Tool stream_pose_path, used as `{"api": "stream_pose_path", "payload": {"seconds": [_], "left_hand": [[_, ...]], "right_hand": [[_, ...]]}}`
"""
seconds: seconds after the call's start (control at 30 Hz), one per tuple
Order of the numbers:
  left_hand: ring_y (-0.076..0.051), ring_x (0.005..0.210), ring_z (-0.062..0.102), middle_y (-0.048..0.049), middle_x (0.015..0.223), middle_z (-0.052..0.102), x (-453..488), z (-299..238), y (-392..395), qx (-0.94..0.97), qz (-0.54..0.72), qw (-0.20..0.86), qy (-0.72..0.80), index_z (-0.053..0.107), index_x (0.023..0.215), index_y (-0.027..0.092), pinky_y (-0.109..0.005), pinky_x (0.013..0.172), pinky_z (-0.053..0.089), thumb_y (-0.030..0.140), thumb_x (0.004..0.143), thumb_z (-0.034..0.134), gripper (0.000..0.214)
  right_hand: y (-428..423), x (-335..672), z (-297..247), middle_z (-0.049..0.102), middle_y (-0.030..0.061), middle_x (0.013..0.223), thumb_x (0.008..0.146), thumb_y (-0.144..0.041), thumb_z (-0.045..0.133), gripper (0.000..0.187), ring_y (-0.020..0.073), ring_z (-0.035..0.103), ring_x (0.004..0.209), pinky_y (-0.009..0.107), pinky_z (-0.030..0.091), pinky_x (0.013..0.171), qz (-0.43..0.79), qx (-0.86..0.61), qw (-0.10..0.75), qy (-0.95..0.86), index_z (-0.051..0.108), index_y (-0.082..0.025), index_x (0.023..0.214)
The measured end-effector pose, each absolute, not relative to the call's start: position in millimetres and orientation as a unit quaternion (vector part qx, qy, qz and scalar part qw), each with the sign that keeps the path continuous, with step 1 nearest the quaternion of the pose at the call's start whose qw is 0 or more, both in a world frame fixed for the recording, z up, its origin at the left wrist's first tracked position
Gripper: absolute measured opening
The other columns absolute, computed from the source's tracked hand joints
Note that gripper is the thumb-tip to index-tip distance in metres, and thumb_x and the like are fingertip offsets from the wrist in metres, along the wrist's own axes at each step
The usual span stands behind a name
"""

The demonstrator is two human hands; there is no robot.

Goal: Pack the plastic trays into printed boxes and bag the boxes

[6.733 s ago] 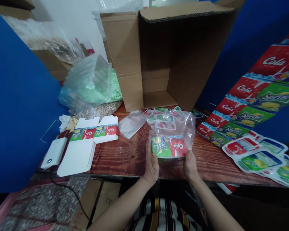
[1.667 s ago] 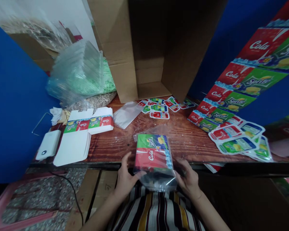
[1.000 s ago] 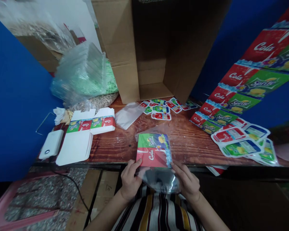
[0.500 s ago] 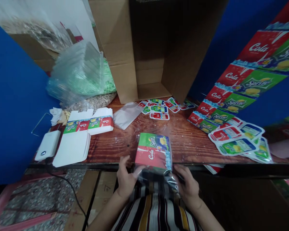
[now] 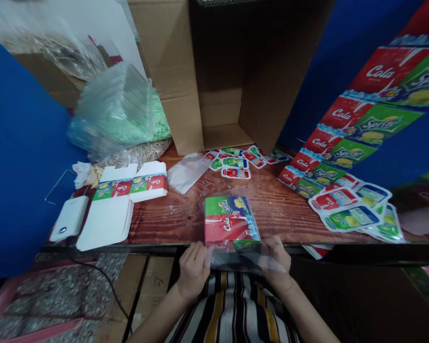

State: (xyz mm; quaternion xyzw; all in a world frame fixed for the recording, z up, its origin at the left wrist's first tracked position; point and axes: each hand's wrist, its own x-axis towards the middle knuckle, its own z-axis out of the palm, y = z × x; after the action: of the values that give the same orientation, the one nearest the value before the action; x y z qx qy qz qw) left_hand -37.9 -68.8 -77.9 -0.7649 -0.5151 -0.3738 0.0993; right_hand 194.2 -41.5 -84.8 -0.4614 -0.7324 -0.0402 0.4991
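Observation:
A red, green and blue box printed Cola and Sprite point(image 5: 226, 224) lies at the table's front edge inside a clear plastic bag point(image 5: 234, 262). The bag's loose end hangs past the edge towards my body. With fingers closed, my left hand point(image 5: 194, 267) pinches the left corner of that end. My right hand point(image 5: 276, 261) grips the opposite corner, partly seen through the film. Between the hands the film is spread fairly flat.
Flat unfolded cartons point(image 5: 107, 216) and a white power bank point(image 5: 68, 218) with a cable lie left. An upright cardboard box point(image 5: 175, 76) stands at the back. Bottle-shaped cards point(image 5: 350, 214) and a tall stack of printed boxes point(image 5: 343, 136) are right.
My fingers have gone from spread to closed on the bag's two corners. The film between them is now pulled flat, and the box has turned slightly.

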Motion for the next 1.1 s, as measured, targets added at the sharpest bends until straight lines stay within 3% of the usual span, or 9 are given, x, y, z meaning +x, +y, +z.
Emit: {"api": "stream_pose_path", "payload": {"seconds": [0.27,0.47,0.73,0.87,1.0,1.1], "left_hand": [[-0.017,0.06,0.054,-0.0048,0.066,0.061,-29,-76,-77,-0.754,-0.399,0.102,-0.512,0.051,0.074,0.018,-0.031,0.06,0.044,0.008,0.091,0.051,0.02],[-0.016,0.061,0.052,-0.0027,0.061,0.056,-19,-77,-80,-0.793,-0.431,0.023,-0.431,0.05,0.071,0.018,-0.03,0.062,0.044,0.004,0.087,0.053,0.022],[-0.017,0.062,0.052,-0.0038,0.064,0.059,-10,-69,-71,-0.797,-0.411,0.025,-0.442,0.052,0.072,0.019,-0.031,0.063,0.045,0.012,0.093,0.045,0.024],[-0.015,0.059,0.05,-0.0004,0.06,0.055,-14,-76,-77,-0.784,-0.429,-0.001,-0.449,0.048,0.069,0.02,-0.029,0.06,0.044,0.016,0.092,0.052,0.024],[-0.013,0.059,0.053,0.0022,0.062,0.053,-17,-85,-80,-0.731,-0.422,-0.049,-0.534,0.047,0.072,0.02,-0.025,0.06,0.045,0.032,0.085,0.067,0.027],[-0.013,0.062,0.057,0.0017,0.067,0.056,-21,-92,-79,-0.702,-0.384,-0.088,-0.593,0.049,0.075,0.019,-0.024,0.062,0.046,0.039,0.085,0.067,0.029]], "right_hand": [[-60,196,-78,0.059,0.0043,0.083,0.091,-0.006,0.046,0.015,0.0131,0.063,0.072,0.021,0.054,0.059,-0.04,-0.443,0.45,-0.774,0.051,-0.018,0.098],[-68,202,-79,0.06,0.0062,0.085,0.091,-0.011,0.046,0.01,0.0183,0.065,0.08,0.03,0.058,0.064,-0.007,-0.499,0.507,-0.703,0.051,-0.02,0.092],[-66,208,-68,0.061,0.0051,0.083,0.09,-0.007,0.047,0.014,0.0175,0.065,0.077,0.03,0.057,0.064,0.014,-0.49,0.525,-0.696,0.052,-0.02,0.091],[-74,211,-83,0.061,0.0059,0.091,0.088,-0.013,0.057,0.011,0.0197,0.066,0.084,0.034,0.06,0.067,0.052,-0.477,0.556,-0.679,0.053,-0.019,0.097],[-78,212,-103,0.06,0.0103,0.104,0.084,-0.025,0.069,0.041,0.0208,0.066,0.089,0.031,0.06,0.066,0.068,-0.508,0.529,-0.676,0.048,-0.018,0.118],[-80,213,-107,0.062,0.0076,0.098,0.092,-0.022,0.057,0.017,0.0177,0.066,0.085,0.028,0.058,0.07,0.096,-0.536,0.465,-0.698,0.054,-0.019,0.108]]}}
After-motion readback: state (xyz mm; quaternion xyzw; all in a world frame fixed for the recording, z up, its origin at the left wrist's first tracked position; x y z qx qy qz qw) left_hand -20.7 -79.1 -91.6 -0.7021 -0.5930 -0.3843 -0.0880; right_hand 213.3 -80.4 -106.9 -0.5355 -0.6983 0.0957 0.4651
